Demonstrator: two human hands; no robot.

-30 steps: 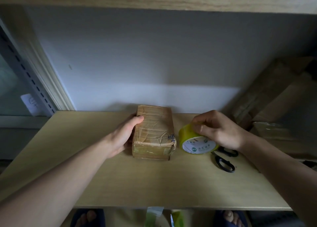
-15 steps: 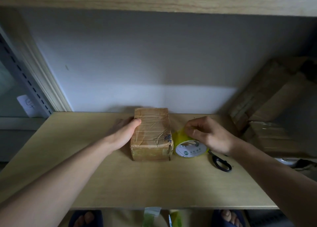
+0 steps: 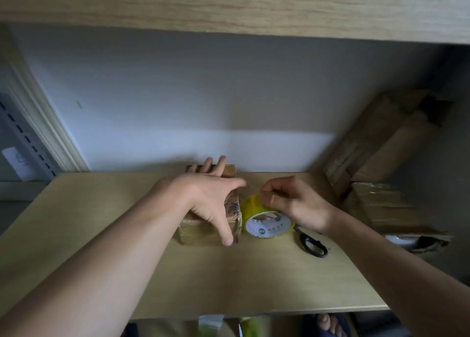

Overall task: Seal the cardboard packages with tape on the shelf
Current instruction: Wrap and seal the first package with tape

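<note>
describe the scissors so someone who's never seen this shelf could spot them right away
Start on the pale wooden shelf and find the yellow tape roll near its middle, which the right hand is picking at. The scissors lie flat on the board just right of that roll, partly under the wrist. Their black loop handles are the only dark thing among tan boxes.

Dim, cool light falls across the wooden shelf [image 3: 254,280], brightest in a band along the back wall [image 3: 229,143]; the right corner lies in shadow, wide-angle edges bowed and soft.
</note>
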